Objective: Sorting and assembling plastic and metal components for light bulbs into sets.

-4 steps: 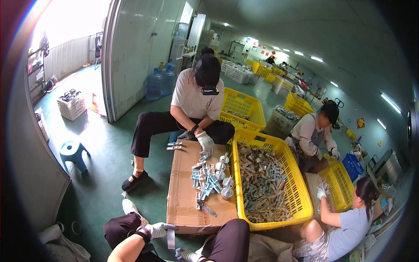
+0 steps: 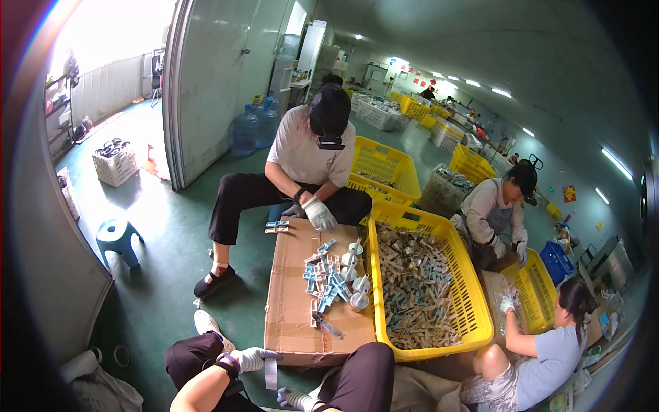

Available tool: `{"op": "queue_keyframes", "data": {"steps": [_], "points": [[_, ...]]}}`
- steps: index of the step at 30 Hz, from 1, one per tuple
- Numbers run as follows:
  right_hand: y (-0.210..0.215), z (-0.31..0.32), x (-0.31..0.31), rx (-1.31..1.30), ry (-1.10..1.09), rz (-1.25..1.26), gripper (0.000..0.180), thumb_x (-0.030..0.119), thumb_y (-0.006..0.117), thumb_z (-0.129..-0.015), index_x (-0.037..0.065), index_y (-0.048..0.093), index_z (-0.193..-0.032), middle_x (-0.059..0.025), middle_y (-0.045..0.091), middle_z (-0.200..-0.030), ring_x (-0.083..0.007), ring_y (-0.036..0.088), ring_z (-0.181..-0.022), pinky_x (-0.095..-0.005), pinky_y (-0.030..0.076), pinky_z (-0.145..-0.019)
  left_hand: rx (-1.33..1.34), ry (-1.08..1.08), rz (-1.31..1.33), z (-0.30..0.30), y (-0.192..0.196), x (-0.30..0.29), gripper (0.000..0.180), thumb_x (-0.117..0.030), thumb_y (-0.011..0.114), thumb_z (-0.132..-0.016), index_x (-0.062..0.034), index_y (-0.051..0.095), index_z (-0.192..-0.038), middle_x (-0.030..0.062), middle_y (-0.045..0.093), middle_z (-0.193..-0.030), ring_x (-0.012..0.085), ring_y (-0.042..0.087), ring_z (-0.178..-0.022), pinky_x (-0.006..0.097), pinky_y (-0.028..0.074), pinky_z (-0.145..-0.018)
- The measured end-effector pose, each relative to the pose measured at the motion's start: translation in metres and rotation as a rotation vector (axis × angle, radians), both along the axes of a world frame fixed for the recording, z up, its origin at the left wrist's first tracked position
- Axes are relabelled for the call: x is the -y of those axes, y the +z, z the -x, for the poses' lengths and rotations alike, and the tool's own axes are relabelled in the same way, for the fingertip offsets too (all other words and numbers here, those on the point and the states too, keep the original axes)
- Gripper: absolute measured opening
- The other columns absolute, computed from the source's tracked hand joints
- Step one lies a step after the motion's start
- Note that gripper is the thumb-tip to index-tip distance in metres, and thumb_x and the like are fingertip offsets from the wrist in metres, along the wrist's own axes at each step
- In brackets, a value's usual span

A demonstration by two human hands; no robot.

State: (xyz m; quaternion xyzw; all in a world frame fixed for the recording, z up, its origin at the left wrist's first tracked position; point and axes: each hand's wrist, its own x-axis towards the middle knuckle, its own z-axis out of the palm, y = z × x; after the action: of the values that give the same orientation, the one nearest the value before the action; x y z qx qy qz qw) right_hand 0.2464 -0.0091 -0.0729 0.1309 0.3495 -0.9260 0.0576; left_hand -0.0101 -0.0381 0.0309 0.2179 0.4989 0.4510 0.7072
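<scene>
Gloves are covering both of our hands at the bottom of the head view, white knit fabric with dark cuffs. Our left hand [image 2: 250, 358] is lying on our dark trouser knee in the lower left, fingers curled loosely around a flat pale strip [image 2: 270, 373] that is hanging down from it, probably pinched so it stays ready beside the work surface. Our right hand [image 2: 296, 398] is sitting lower, near the bottom centre between our knees; we cannot tell whether it is gripping anything, since the fingers are bunching together and the frame edge is cutting them off.

Just above our knees a flattened cardboard box [image 2: 292, 323] is serving as a low table, brown and matte with creased flaps. On it, in the centre of the frame, small blue and silver parts [image 2: 328, 283] are lying in a loose heap, with round white caps [image 2: 357, 283] standing beside them, likely sorted out within easy reach of everyone seated around. Touching the cardboard's right edge, a yellow plastic crate [image 2: 473, 302] with slotted walls is holding a deep pile of mixed pieces.

Across the cardboard, in the upper centre, a person in a pale shirt is bending over it with a gloved hand [image 2: 320, 214] resting at its far edge. At the right of the frame, two more people are working over further yellow crates.
</scene>
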Motion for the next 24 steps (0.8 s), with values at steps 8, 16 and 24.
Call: {"op": "queue_keyframes", "data": {"steps": [8, 16, 24], "points": [[0.002, 0.006, -0.006, 0.688, -0.043, -0.283, 0.036, 0.047, 0.041, -0.092, 0.021, 0.059, -0.111, -0.0045, 0.060, -0.101, -0.0258, 0.052, -0.103, -0.0356, 0.035, -0.089, -0.127, -0.206, -0.259, 0.004, -0.067, -0.030, 0.034, 0.007, 0.051, -0.090, 0.0039, 0.057, -0.123, 0.0048, 0.061, -0.121, 0.0125, 0.056, -0.111, 0.029, 0.044, -0.100], [0.002, 0.000, -0.021, 0.557, 0.054, -0.184, 0.027, 0.038, 0.058, -0.091, 0.015, 0.057, -0.105, -0.0008, 0.063, -0.087, -0.0115, 0.058, -0.063, -0.0251, 0.043, -0.049, -0.133, -0.224, -0.170, 0.002, -0.040, -0.021, 0.045, 0.016, 0.047, -0.087, -0.0050, 0.060, -0.124, -0.0049, 0.061, -0.117, 0.0047, 0.053, -0.106, 0.021, 0.041, -0.095], [0.038, 0.007, -0.012, 0.649, 0.039, -0.333, 0.020, 0.030, 0.057, -0.093, 0.012, 0.056, -0.102, -0.0019, 0.059, -0.083, -0.0094, 0.051, -0.060, -0.0229, 0.039, -0.049, -0.519, -0.296, -0.390, 0.002, -0.041, -0.017, 0.046, 0.017, 0.057, -0.081, -0.0047, 0.062, -0.121, -0.0027, 0.062, -0.117, 0.0080, 0.053, -0.110, 0.025, 0.043, -0.097]]}}
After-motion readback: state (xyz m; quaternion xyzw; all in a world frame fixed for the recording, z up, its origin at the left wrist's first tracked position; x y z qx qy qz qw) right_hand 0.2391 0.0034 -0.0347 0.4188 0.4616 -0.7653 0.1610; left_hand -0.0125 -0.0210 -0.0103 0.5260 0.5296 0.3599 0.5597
